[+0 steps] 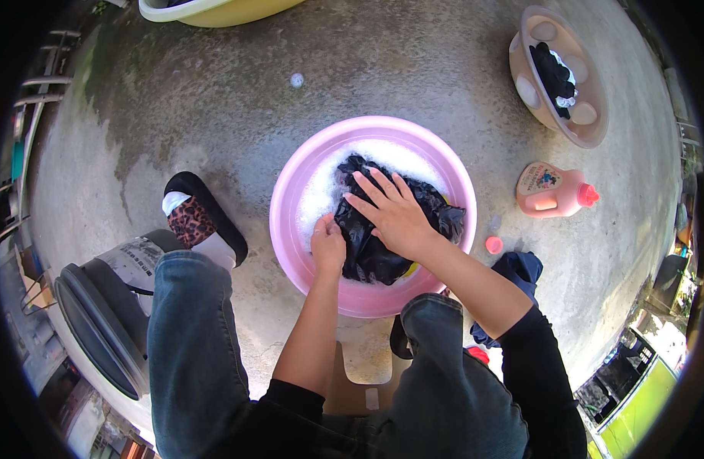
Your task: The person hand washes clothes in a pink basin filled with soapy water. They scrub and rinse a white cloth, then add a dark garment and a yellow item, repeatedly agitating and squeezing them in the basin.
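Observation:
A pink plastic basin [286, 172] on the concrete ground before me holds soapy water with white foam [323, 183]. In it lies a bunched, wet black cloth [366, 249], with bits of yellow showing at its right side. My right hand [395, 215] rests flat on top of the cloth, fingers spread. At the cloth's left edge, my left hand [329, 244] is curled with thumb and fingers together on its margin; the fingers' far side is hidden.
Right of the basin are a pink detergent bottle [550, 192], a loose pink cap [494, 245] and dark blue cloth [518, 272]. A beige basin [596, 115] with dark clothes stands far right. A yellow tub [231, 17] is at the top, a lidded grey bucket [99, 321] at left.

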### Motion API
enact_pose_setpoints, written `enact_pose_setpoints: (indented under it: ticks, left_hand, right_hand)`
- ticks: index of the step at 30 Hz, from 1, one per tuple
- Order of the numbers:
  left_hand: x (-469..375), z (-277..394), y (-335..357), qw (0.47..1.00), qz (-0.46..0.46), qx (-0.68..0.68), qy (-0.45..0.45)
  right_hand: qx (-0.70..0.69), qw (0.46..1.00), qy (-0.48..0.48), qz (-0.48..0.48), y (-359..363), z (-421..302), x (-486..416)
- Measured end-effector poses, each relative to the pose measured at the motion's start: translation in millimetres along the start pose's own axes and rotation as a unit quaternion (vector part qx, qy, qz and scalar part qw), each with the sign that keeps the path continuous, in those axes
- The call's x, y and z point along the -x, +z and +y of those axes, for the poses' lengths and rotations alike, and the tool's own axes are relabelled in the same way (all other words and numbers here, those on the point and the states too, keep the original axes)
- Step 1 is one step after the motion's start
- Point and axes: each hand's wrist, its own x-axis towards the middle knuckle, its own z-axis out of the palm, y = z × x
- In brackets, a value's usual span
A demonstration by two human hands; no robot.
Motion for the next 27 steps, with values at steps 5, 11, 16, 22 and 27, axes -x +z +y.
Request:
enact_pose_setpoints:
  ticks: [5, 11, 16, 22, 27]
  left_hand:
    - [-8, 5, -10, 0.978, -0.082, 0.187, 0.039]
    - [11, 21, -16, 0.914, -0.326, -0.182, 0.161]
    - [25, 54, -13, 0.914, -0.402, 0.018, 0.06]
    - [15, 85, -56, 0.91, -0.386, 0.106, -0.108]
    - [-7, 91, -67, 0.955, -0.258, 0.103, -0.102]
  right_hand:
    - [-0.087, 0.978, 0.144, -0.123, 18, 15, -14]
    - [-0.496, 0.829, 0.25, -0.07, -77, 5, 33]
    - [-0.63, 0.733, 0.256, -0.001, -133, -19, 60]
    - [-0.834, 0.401, 0.366, 0.099, -123, 2, 56]
    - [-0.577, 0.691, 0.434, 0.035, -83, 26, 38]
